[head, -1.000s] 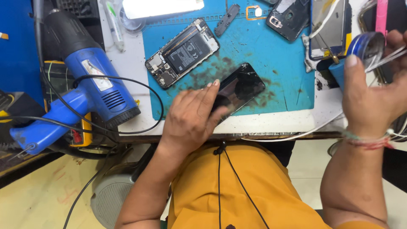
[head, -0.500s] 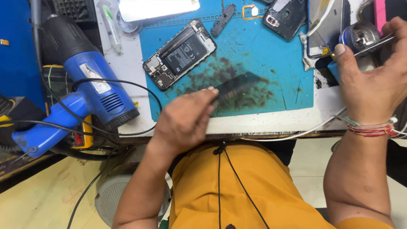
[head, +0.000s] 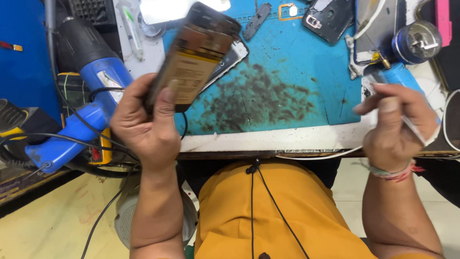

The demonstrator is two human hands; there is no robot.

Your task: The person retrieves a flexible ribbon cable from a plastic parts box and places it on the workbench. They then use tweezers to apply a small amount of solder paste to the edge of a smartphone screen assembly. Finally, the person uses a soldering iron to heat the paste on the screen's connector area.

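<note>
My left hand (head: pixel 143 127) holds a phone screen panel (head: pixel 194 55) lifted off the mat, its brown-gold back side facing me and blurred. Under it lies an opened phone body (head: pixel 230 60) on the blue work mat (head: pixel 297 81). My right hand (head: pixel 395 124) hovers at the mat's right edge, fingers closed around a thin pale tool (head: pixel 414 127) that sticks out toward the lower right. A dark patch of scraped residue (head: pixel 258 103) covers the mat's centre.
A blue heat gun (head: pixel 81 105) with black cord lies left of the mat. A blue round tin (head: pixel 417 41) and a small blue bottle (head: pixel 400 76) sit at the right. Another phone back (head: pixel 330 17) and small parts rest at the mat's far edge.
My left hand has lifted the dark screen panel off the mat and turned it over up to the left. My right hand drew back from the blue tin toward me.
</note>
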